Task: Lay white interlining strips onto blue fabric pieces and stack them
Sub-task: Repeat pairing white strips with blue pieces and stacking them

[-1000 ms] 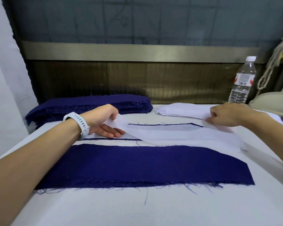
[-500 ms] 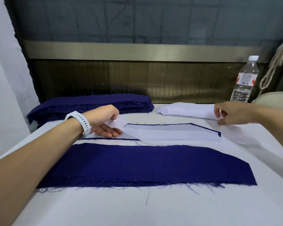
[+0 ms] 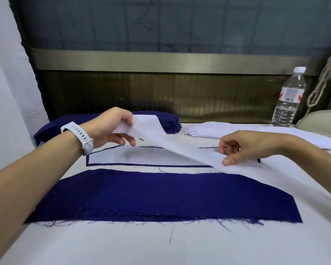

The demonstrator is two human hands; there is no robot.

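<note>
Across a white table (image 3: 180, 251), a blue fabric piece (image 3: 161, 196) lies bare at the front. Just behind it a white strip (image 3: 172, 148) slants, pinched by the raised left hand (image 3: 107, 131) and low right hand (image 3: 243, 148); held taut, it should settle square.

I see a clear plastic water bottle (image 3: 288, 98) with a white cap standing at the far right of the white table (image 3: 161, 249). Just right of it, a pale twisted rope (image 3: 325, 81) hangs above a beige rounded object (image 3: 321, 119). A brass-coloured rail (image 3: 161, 61) runs along the back.
</note>
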